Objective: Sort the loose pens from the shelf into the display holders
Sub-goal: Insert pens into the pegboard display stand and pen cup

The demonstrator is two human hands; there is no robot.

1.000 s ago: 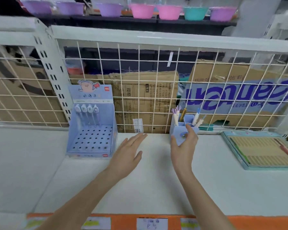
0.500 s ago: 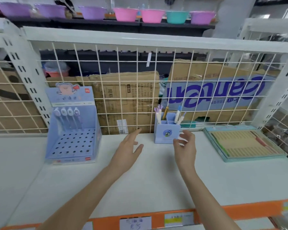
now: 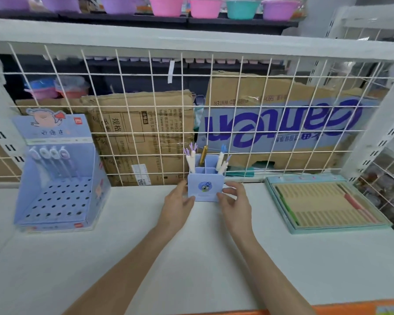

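Legible markings

Left cardboard box: "规格" printed on its face. Right cardboard box: inverted "PURIFIED WATER" near its top edge; large blue lettering, not clearly legible.

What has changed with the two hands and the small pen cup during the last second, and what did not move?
Both hands closed in on the small blue pen cup. The left hand, earlier flat and apart from it, now holds its left side. The right hand, which had let go half a second ago, grips its right side again. The cup stays on the shelf; the blue display stand and flat tray did not move.
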